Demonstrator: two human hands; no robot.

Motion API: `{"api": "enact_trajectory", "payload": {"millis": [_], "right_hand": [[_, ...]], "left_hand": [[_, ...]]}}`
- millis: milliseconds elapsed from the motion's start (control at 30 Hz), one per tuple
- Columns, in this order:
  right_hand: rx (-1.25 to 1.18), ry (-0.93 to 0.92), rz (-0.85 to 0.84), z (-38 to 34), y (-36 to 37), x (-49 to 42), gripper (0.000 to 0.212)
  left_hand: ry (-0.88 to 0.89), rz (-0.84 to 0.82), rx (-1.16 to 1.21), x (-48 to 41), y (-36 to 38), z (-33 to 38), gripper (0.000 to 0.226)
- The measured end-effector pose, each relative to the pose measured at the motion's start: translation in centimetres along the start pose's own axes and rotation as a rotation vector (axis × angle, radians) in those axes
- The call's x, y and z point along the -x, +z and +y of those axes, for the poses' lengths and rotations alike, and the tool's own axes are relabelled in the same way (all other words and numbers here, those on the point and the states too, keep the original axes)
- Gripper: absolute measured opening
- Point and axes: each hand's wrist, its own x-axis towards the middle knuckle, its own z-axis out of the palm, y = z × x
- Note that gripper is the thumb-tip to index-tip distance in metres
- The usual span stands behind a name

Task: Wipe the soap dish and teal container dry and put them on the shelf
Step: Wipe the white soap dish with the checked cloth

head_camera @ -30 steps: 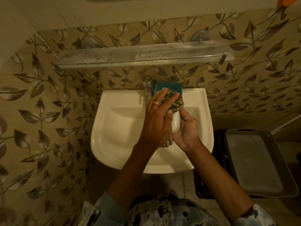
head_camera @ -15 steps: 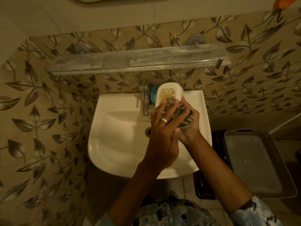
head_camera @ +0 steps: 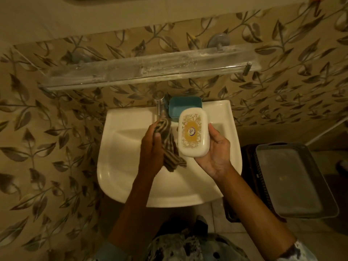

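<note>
My right hand [head_camera: 216, 151] holds the white soap dish [head_camera: 194, 132] from below, lid up, showing its gold ornament, above the white basin [head_camera: 120, 166]. My left hand [head_camera: 152, 149] grips a striped brown cloth [head_camera: 170, 147] just left of the dish, apart from it; the cloth's end hangs down. The teal container [head_camera: 185, 107] stands on the basin's back ledge beside the tap, partly hidden by the dish. The glass shelf [head_camera: 146, 72] is on the wall above the basin, with nothing on it.
A metal tap [head_camera: 160, 104] rises at the back of the basin. A grey tray [head_camera: 293, 181] lies on a dark basket [head_camera: 248, 166] to the right. Leaf-patterned tiles cover the wall.
The cloth was pressed on the soap dish by my left hand. Now my left hand has drawn the cloth off to the left, and the dish's whole lid shows.
</note>
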Motion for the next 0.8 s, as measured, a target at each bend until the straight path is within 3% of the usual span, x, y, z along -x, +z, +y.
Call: {"api": "enact_trajectory", "payload": {"millis": [133, 233, 300, 467, 600, 733, 800], "right_hand": [[-0.004, -0.033, 0.056, -0.6, -0.6, 0.2, 0.052], [-0.003, -0.063, 0.089, -0.7, -1.1, 0.4, 0.056], [0.004, -0.080, 0.115, -0.6, -1.5, 0.6, 0.056], [0.024, -0.125, 0.188, 0.0, -2.4, 0.9, 0.059], [0.033, -0.129, 0.207, 0.6, -2.5, 1.2, 0.061], [0.062, -0.121, 0.200, 1.4, -2.0, 1.2, 0.088], [0.064, -0.120, 0.199, 1.7, -1.6, 0.8, 0.081]], "left_hand": [[-0.482, 0.142, 0.148, -1.2, -3.0, -5.3, 0.035], [-0.812, 0.275, 0.575, -4.1, -4.7, -7.1, 0.039], [-0.851, 0.283, 0.737, -6.3, -5.6, -7.5, 0.031], [-0.819, 0.292, 0.822, -11.8, -5.8, -7.9, 0.017], [-0.795, 0.439, 0.924, -15.5, -4.5, -8.2, 0.037], [-0.845, 0.137, 0.939, -16.9, -3.2, -8.5, 0.048], [-0.837, 0.042, 0.843, -16.6, -3.0, -8.6, 0.049]]}}
